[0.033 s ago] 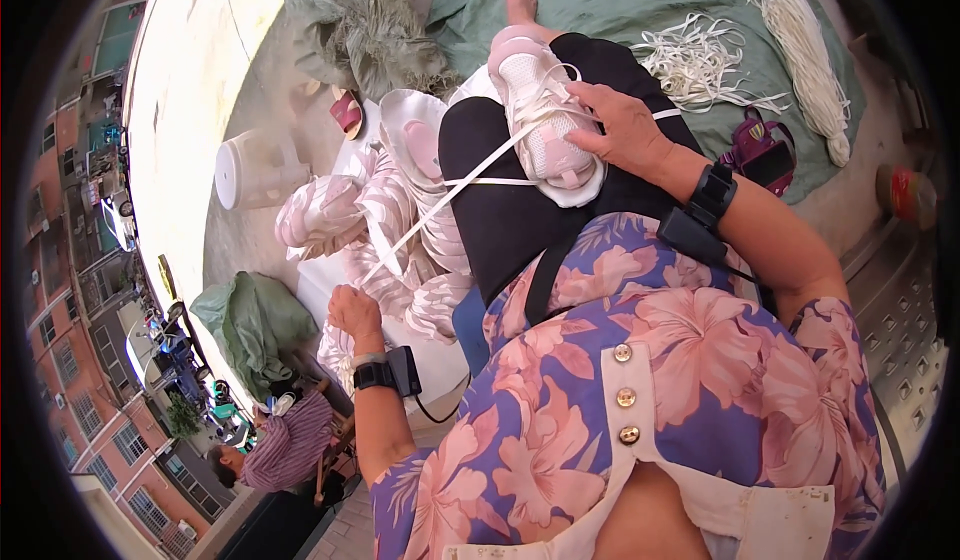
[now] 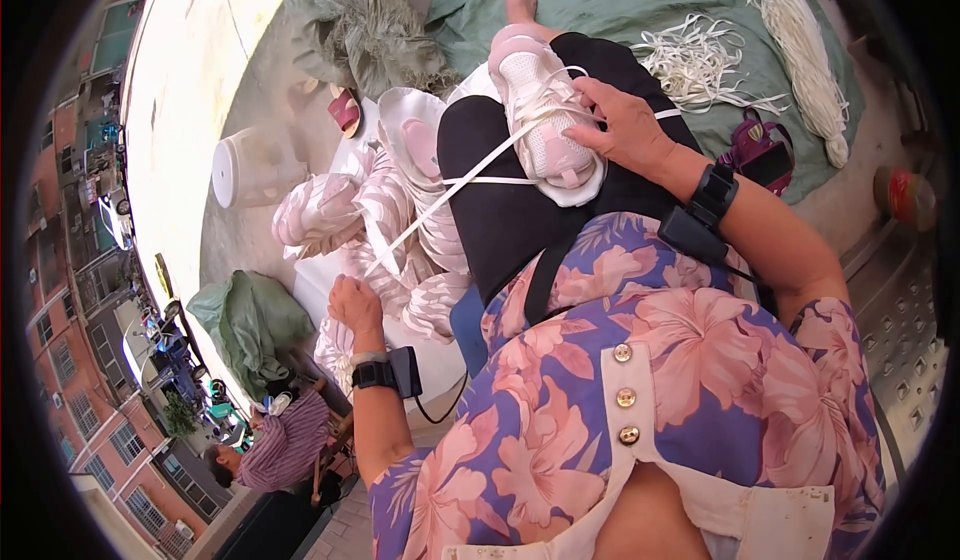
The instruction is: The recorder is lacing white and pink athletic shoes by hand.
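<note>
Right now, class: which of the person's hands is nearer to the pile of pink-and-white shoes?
Left. The left hand pulls the lace right beside the shoe pile; the right hand rests on the lap shoe, farther away.

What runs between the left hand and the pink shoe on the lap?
In the head view, a taut white lace stretches from the left hand up to the pink shoe, which the right hand steadies, crossing striped shoes.

Bright daylight, glare washed out the pale ledge (image 2: 190, 50) upper left, soft shadows, strong fisheye bending, dark vignetted rim, centre sharp.
</note>
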The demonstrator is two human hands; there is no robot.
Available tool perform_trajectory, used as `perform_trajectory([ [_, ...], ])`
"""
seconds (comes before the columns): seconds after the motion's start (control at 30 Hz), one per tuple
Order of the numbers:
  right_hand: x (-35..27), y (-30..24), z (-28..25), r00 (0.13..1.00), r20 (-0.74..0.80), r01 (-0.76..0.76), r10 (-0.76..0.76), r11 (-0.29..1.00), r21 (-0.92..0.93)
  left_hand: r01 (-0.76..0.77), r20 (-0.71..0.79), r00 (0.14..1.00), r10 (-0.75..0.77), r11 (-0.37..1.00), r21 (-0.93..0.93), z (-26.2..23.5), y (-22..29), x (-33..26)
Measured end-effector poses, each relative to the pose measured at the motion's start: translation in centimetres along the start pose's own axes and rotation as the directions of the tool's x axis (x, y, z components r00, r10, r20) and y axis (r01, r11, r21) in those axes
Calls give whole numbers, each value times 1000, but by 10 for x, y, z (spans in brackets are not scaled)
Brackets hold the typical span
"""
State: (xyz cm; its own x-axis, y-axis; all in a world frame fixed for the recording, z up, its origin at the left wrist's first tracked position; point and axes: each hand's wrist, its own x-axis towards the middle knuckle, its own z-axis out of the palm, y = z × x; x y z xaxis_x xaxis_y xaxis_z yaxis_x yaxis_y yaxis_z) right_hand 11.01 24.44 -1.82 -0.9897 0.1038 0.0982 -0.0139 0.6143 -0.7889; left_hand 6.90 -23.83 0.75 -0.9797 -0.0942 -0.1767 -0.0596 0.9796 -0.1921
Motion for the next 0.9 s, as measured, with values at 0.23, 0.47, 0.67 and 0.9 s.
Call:
perform_trajectory([
  [0.23, 33, 27, 3, 942, -67, -306, 330, 921, 241, -700, -463, 705, 537, 423, -576, -62, 198, 13],
  [0.47, 53, 16, 6, 969, 40, -246, 243, 958, 145, -761, -372, 584, 722, 328, -559, -59, 273, 9],
  [0.67, 56, 29, 3, 975, 18, -214, 221, 916, 340, -771, -338, 571, 748, 348, -534, -60, 282, 6],
  [0.9, 63, -2, -16, 871, 408, -469, 273, 711, 524, -794, -346, 543, 765, 335, -507, -55, 282, 4],
])
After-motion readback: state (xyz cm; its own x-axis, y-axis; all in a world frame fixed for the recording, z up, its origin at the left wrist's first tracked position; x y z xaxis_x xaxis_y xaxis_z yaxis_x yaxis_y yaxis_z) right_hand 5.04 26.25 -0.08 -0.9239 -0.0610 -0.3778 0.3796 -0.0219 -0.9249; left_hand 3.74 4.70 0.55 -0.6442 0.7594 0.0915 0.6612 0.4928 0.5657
